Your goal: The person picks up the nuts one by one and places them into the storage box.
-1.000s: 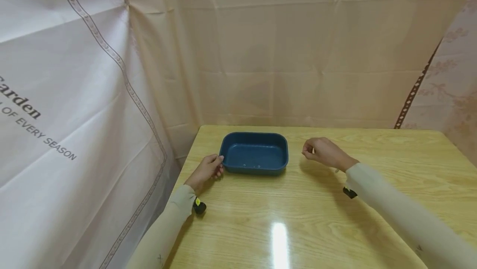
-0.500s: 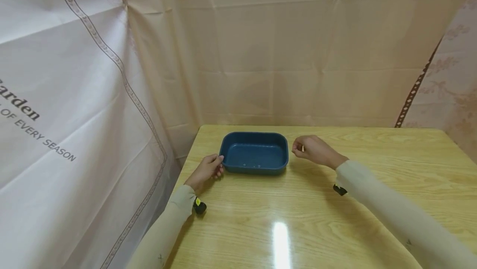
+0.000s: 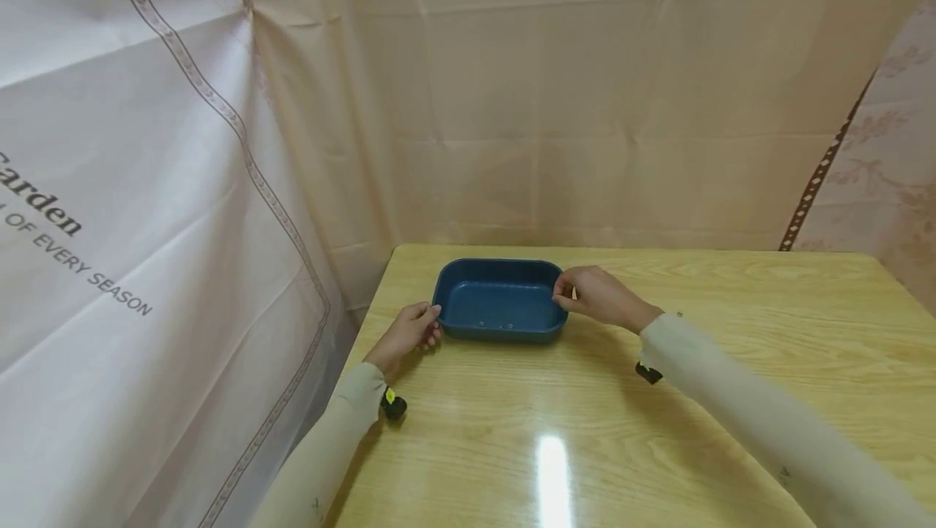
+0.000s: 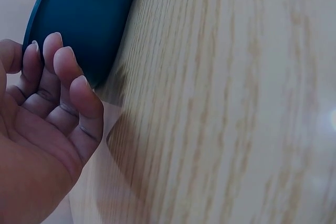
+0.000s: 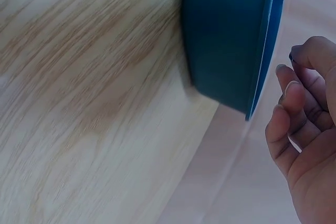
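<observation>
A deep blue rectangular tray (image 3: 504, 335) sits on the wooden table. My left hand (image 3: 405, 335) pinches its left rim between thumb and forefinger; in the left wrist view the other fingers curl loosely beside the tray wall. On the tray floor, near its front side, lie small ring-like bits (image 3: 509, 326). Over the right rim hangs my right hand (image 3: 601, 296), thumb and forefinger brought together. A tiny dark thing (image 5: 292, 54) shows at those fingertips in the right wrist view; I cannot tell its kind. The remaining fingers are bent.
One small bit (image 3: 680, 314) lies on the table (image 3: 468, 430) right of the right wrist. Cloth hangings (image 3: 585, 106) close off the back and left sides. Both wrists carry a small black camera, and light glares off the tabletop in front.
My right hand has moved left, from beside the tray to over its right rim, fingertips still together. The left hand and the tray have stayed in place.
</observation>
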Tool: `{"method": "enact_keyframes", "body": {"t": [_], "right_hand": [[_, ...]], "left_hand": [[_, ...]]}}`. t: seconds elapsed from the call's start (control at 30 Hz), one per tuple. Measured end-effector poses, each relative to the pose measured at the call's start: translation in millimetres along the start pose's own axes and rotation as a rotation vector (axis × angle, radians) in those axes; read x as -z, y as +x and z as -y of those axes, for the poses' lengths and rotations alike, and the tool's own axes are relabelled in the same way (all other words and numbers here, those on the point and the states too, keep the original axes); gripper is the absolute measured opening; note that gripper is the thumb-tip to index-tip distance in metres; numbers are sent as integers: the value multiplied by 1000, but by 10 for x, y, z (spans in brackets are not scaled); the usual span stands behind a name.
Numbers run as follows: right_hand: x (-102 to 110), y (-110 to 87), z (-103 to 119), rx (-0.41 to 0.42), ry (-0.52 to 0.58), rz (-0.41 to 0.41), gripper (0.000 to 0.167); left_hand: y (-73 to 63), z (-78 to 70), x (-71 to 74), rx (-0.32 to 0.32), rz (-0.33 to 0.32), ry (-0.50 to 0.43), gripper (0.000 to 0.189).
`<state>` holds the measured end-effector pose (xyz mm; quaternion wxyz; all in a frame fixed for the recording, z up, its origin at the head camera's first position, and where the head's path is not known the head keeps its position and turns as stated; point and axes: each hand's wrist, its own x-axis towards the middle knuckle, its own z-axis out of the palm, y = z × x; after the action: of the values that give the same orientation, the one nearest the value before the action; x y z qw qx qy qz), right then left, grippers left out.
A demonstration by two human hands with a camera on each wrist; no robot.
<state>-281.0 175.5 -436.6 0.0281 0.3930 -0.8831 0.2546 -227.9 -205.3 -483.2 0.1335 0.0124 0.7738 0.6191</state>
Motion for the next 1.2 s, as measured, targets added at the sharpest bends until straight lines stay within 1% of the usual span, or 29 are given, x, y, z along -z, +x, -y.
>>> {"method": "enact_keyframes", "body": {"t": [0.1, 0.3, 0.37, 0.57, 0.73, 0.93, 1.2], "right_hand": [[-25, 33, 44, -3, 7, 13, 5], [-73, 84, 129, -22, 57, 62, 4], [-96, 95, 142, -5, 53, 74, 4], [-175, 127, 158, 87, 2, 101, 4], [-227, 161, 164, 116, -15, 117, 5], [-249, 182, 177, 114, -24, 124, 6], [-257, 160, 156, 91, -31, 140, 6]], "left_hand": [[-6, 7, -6, -3, 3, -4, 37], [-7, 14, -1, -14, 5, -8, 37], [-10, 14, 1, -15, 5, -12, 37], [-6, 33, -1, -25, -1, -1, 36], [-7, 37, -3, -39, -7, 21, 38], [-10, 21, -3, -38, -2, 17, 40], [-1, 22, 6, -32, -4, 19, 40]]}}
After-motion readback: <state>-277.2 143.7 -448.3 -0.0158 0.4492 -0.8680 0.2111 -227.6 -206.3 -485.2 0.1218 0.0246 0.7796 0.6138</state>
